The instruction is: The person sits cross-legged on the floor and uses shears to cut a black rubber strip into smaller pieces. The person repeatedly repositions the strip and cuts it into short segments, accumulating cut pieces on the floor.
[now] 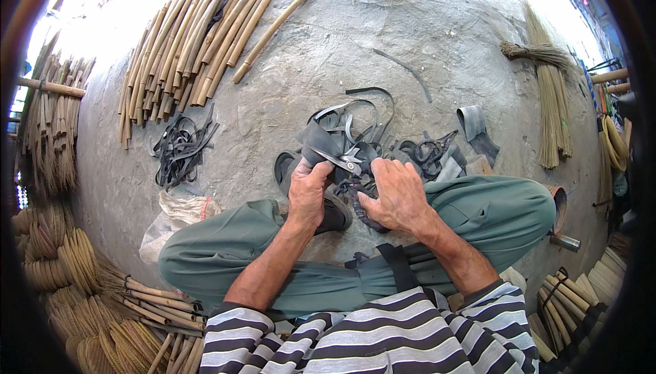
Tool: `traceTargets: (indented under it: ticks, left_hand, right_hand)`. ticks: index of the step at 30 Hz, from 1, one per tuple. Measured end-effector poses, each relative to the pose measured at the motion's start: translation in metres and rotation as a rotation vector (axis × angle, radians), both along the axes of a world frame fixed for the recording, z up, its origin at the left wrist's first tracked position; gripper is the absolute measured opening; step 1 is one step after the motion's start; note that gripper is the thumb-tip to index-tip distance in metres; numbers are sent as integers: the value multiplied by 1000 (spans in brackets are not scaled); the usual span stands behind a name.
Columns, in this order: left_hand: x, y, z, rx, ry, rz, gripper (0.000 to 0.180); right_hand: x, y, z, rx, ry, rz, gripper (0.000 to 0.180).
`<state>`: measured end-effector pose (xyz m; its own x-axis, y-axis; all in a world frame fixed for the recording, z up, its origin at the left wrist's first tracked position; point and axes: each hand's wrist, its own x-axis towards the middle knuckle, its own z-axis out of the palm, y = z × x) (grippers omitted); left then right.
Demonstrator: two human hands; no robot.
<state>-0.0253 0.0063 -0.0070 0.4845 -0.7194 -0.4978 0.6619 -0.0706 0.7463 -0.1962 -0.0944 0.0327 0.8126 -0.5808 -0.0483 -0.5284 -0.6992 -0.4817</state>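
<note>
My left hand point(307, 195) pinches a dark grey rubber sheet point(321, 140), which stands up above the fingers. My right hand point(398, 195) is closed round the handles of a pair of scissors point(350, 166), mostly hidden under the fingers. The metal blades point left and lie across the rubber, close to my left fingertips. Thin rubber strips point(370, 106) curl on the floor just beyond both hands. A heap of dark rubber scraps point(430, 147) lies to the right of the scissors, with a wider curved rubber piece point(476, 131) past it.
Bamboo poles point(198, 39) lie at the far left, near a tangle of black strips point(181, 148). A whitish sack point(179, 220) rests by my left knee. Broom bristle bundles point(551, 100) lie at the right. Tied sticks point(564, 299) and woven brush heads point(82, 261) flank me.
</note>
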Motion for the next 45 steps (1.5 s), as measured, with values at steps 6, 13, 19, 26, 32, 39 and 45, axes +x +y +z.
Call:
traceTargets:
  ticks: [6,13,19,26,32,39,45]
  left_hand:
    - [2,-1,1,-57,51,38,27]
    - [17,-2,-6,-70,219,49,25]
    - [0,-2,-1,-140,111,98,24]
    - [-1,-1,3,-119,81,35,27]
    - [3,-1,0,-67,117,28,29]
    - [16,-1,-7,-106,193,78,27]
    - [7,-3,1,-150,128,76,30]
  right_hand:
    - [1,0,10,185,128,-19,43]
    - [1,3,6,237,137,-13,41]
    - [1,3,1,-13,7,13,44]
    - [2,1,6,79,47,-15,44]
    - [2,5,9,246,119,-45,38]
    - [2,3,1,112,39,0,39]
    - [2,0,-2,-8,42,16,43]
